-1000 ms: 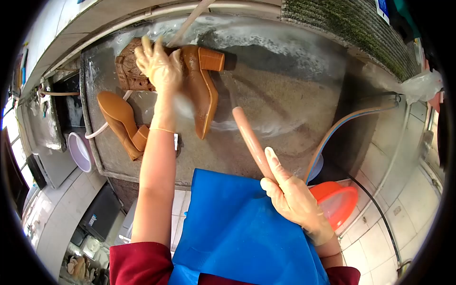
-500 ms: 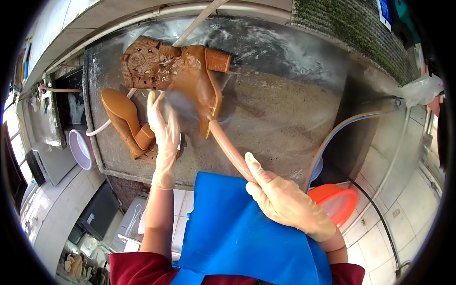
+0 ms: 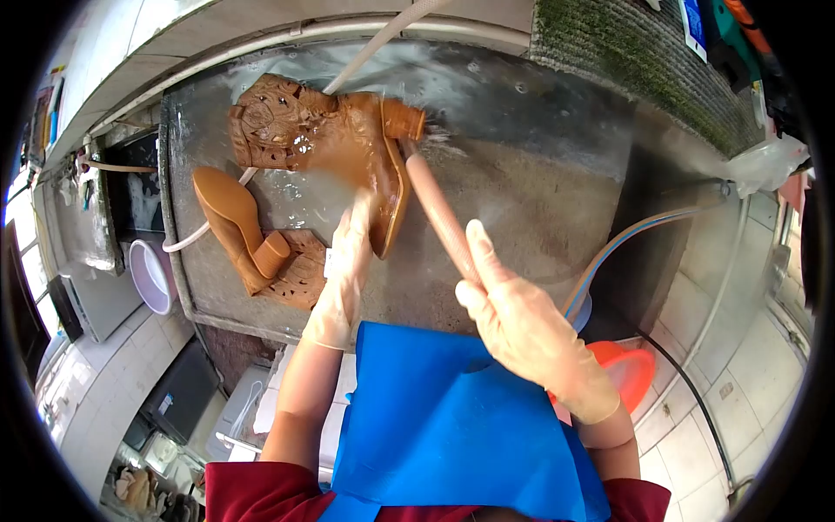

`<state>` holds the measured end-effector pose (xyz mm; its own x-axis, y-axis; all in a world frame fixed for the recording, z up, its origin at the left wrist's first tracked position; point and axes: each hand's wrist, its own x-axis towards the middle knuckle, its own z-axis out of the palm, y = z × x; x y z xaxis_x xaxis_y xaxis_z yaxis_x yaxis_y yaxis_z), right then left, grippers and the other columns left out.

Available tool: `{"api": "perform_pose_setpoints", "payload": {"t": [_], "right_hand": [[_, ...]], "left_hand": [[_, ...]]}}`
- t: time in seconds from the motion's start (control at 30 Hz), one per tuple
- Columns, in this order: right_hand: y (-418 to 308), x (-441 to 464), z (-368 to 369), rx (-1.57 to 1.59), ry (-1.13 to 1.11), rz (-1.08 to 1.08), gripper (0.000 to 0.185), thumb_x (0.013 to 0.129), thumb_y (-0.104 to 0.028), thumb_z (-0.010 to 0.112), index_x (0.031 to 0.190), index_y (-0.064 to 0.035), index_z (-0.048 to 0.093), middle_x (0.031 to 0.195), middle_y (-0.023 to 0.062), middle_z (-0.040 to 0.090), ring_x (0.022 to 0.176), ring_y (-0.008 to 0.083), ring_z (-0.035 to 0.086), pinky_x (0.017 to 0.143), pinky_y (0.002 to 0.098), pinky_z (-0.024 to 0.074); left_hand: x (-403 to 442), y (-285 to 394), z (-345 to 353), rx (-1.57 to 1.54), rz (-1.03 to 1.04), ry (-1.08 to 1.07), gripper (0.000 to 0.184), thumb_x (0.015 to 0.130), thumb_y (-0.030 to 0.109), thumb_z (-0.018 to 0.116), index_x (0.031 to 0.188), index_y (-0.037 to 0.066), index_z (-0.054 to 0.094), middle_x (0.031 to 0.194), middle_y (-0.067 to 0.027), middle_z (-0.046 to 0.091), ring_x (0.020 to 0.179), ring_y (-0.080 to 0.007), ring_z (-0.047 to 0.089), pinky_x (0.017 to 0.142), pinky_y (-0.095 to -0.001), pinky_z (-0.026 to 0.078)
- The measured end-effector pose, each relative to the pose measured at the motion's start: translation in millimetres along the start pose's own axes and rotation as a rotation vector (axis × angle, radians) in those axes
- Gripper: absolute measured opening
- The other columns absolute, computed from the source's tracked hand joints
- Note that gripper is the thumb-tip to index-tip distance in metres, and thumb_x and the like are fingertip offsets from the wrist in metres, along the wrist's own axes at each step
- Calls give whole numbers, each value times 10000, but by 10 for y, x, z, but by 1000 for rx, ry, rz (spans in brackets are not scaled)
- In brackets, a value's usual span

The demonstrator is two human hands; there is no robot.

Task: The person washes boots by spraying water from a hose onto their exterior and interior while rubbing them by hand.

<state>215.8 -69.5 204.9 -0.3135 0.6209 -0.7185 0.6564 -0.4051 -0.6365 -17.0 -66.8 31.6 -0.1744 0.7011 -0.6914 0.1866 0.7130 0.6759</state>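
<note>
Well forward, right hand (image 3: 526, 331) clasped round a hose (image 3: 439, 213), left hand (image 3: 344, 270) extended, unclenched, near a wet boot (image 3: 361, 126)

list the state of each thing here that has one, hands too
Wet boot: lying on its side
Other boot: lying, sole showing
Hose: held, end near wet boot's heel
Right hand: gloved, closed around hose
Left hand: gloved, open, near wet boot
Slab: wet
Blue apron: worn
Red basin: partly hidden
</note>
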Motion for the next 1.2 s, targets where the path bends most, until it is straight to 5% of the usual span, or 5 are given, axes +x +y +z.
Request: {"api": "perform_pose_setpoints", "payload": {"t": [0.2, 0.33, 0.63, 0.97, 1.2], "right_hand": [[117, -91, 75, 38, -3, -113, 676, 1074, -310, 474, 1619, -62, 159, 1171, 334, 628, 958, 503, 655, 829, 517, 525], [221, -200, 203, 9, 41, -157, 697, 1078, -292, 466, 1628, -77, 96, 1163, 331, 633, 912, 492, 664, 816, 517, 533], [262, -482, 420, -48, -30, -323, 635, 1075, -240, 445, 1566, 57, 174, 988, 307, 659, 777, 448, 676, 697, 507, 562], [570, -1091, 157, 59, 76, -154, 666, 1085, -339, 460, 1612, -33, 190, 1002, 294, 658, 897, 442, 663, 791, 487, 513], [865, -1796, 182, 347, 345, -202, 625, 1071, -353, 514, 1617, -168, 274, 1030, 324, 649, 915, 453, 651, 811, 466, 496]], "left_hand": [[189, 22, 326, 99, 99, -6, 783, 844, 379, 851, 1408, -29, 494, 1192, -146, 654, 1075, -216, 618, 939, -339, 506], [-19, 211, 371, 95, 202, -12, 1099, 875, 329, 820, 1638, 45, 82, 1600, -218, 371, 1392, -293, 488, 1131, -350, 399], [-171, 585, -83, -269, 209, -227, 690, 956, 393, 704, 1490, 14, 485, 1438, -117, 560, 1318, -213, 521, 1118, -341, 395], [-528, 968, 292, -190, 316, -314, 1045, 848, 354, 843, 1589, -56, 233, 1628, -197, 338, 1491, -269, 345, 1205, -361, 299], [-1117, 2056, 232, 23, 486, -716, 550, 1005, 327, 615, 1395, -49, 519, 1358, -226, 613, 1182, -369, 655, 1004, -456, 567]]}}
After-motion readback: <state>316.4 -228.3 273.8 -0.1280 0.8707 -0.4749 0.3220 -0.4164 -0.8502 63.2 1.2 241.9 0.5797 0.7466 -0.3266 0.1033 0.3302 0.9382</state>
